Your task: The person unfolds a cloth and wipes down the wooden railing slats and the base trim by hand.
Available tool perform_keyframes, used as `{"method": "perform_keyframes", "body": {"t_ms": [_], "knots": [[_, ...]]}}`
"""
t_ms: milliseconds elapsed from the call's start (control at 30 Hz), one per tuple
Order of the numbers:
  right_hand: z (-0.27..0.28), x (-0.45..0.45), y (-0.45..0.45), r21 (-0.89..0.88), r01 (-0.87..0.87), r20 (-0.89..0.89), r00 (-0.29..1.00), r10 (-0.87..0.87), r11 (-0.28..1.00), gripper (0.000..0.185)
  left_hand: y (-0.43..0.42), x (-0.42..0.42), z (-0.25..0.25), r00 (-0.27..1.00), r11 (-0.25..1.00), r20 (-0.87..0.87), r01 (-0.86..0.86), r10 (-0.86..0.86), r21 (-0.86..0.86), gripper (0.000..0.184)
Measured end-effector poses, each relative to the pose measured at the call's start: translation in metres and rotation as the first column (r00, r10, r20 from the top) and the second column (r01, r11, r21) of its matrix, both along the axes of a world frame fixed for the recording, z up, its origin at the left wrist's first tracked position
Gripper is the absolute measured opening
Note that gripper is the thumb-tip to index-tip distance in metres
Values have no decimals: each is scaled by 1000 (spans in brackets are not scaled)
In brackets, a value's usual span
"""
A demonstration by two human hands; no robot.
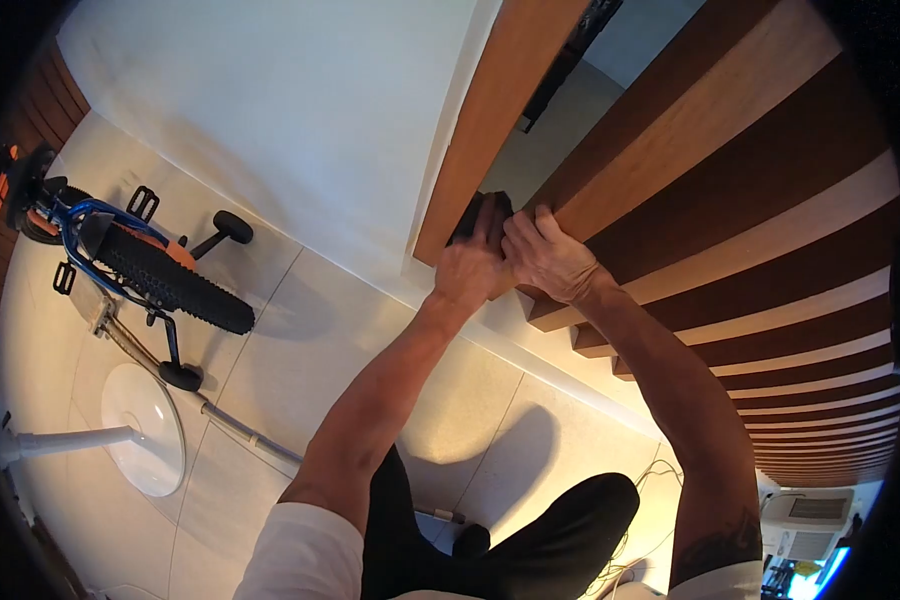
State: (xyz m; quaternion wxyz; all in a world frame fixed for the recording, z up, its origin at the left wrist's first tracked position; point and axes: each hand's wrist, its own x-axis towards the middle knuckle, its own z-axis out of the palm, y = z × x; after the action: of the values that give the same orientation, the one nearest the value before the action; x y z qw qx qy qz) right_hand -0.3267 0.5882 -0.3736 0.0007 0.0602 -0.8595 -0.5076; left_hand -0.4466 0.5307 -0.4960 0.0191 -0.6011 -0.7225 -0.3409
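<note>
A black, bunched thing that looks like cloth (pixel 502 205) sits in the gap between a wooden post (pixel 460 170) and the nearest wooden slat (pixel 650 120). My left hand (pixel 470 262) reaches into this gap with its fingers pressed closed on the black cloth. Beside it and touching it, my right hand (pixel 555 262) has its fingers bent around the near edge of the slat, close to the slat's lower end. The thumb side of the right hand meets the left one. Fingertips of both hands are partly hidden.
Many wooden slats (pixel 770 260) run down the right side. On the tiled floor (pixel 300 340) at left lie a small blue bike (pixel 160 270) with training wheels and a white round stand base (pixel 145 430). Thin cables (pixel 660 470) lie on the floor at lower right.
</note>
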Motion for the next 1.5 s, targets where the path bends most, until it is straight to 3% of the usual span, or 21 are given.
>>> {"method": "perform_keyframes", "body": {"t_ms": [67, 100, 167, 300, 367, 400, 467, 500, 567, 667, 900, 967, 1000, 1067, 1100, 1167, 1200, 1267, 1367, 1500], "knots": [[0, 1, 0, 6, 0, 7, 1000, 0, 1000, 24, -7, -3, -5, 976, 982, -212, -3, 44, 190, 75], [-4, 0, 0, 4, 3, 2, 1000, -3, 1000, 24, -5, -5, 0, 976, 982, -212, -3, 43, 187, 75], [-8, -1, 0, -2, 4, -9, 1000, -4, 1000, 23, 4, -9, 13, 996, 990, 49, 79, -74, -114, 78], [-14, -2, 0, -3, -1, -26, 1000, 1, 1000, 24, 5, -4, 7, 981, 995, 195, 32, -13, -95, 78], [-12, 0, 3, 12, 6, -30, 1000, -5, 1000, 25, -6, -1, 2, 999, 995, 1, 44, -44, 85, 79], [-12, 0, 1, 35, 25, -7, 1000, -24, 999, 26, -9, -2, 1, 999, 995, -6, 48, -47, 84, 79], [-12, -2, -1, 56, 45, 6, 999, -46, 997, 26, -12, -5, 2, 993, 976, -54, 90, -102, -199, 79], [-12, -1, 0, 71, 23, 6, 1000, -24, 997, 27, -10, -5, 5, 992, 976, -62, 93, -107, -198, 79], [-12, 1, 2, 92, 5, -1, 1000, -5, 996, 27, -4, -6, 12, 992, 992, 57, 107, -111, 70, 76], [-9, -1, 1, 96, 3, -17, 1000, -2, 995, 26, 9, -10, 3, 984, 982, 101, 132, -146, 137, 74], [-2, -3, 0, 63, -15, 16, 1000, 14, 998, 23, 15, -10, -1, 989, 985, 59, 126, -134, 121, 69], [0, 0, -3, 21, -6, 17, 1000, 6, 1000, 22, 17, -11, -5, 947, 981, 260, 175, -191, 82, 68], [4, 0, -4, 38, -12, 34, 999, 11, 999, 22, 18, -10, -5, 944, 980, 265, 183, -198, 82, 68], [3, -4, 2, 61, -25, 53, 998, 21, 998, 23, 18, -13, -1, 993, 977, -28, 118, -115, 178, 70], [-8, -4, 5, 59, -32, 22, 999, 30, 998, 23, 11, -10, 0, 994, 979, -15, 109, -108, 171, 70], [-13, -3, 6, 59, -59, 3, 998, 59, 996, 24, 3, -3, 3, 939, 987, 319, 88, -126, 131, 56], [-10, -3, 2, 64, -41, -17, 999, 42, 997, 24, 4, -3, 1, 941, 988, 319, 77, -116, 134, 56], [-7, -8, 4, 67, -21, -49, 998, 24, 998, 24, 4, -6, 2, 998, 996, -35, 47, -44, 82, 55], [-8, -4, 3, 5, -23, -29, 999, 23, 1000, 24, 20, -7, 5, 999, 978, 35, 17, -25, 207, 55], [-4, -2, -6, 48, 13, -13, 1000, -12, 999, 26, 3, -10, 9, 993, 979, 60, 94, -106, 179, 55]]}}
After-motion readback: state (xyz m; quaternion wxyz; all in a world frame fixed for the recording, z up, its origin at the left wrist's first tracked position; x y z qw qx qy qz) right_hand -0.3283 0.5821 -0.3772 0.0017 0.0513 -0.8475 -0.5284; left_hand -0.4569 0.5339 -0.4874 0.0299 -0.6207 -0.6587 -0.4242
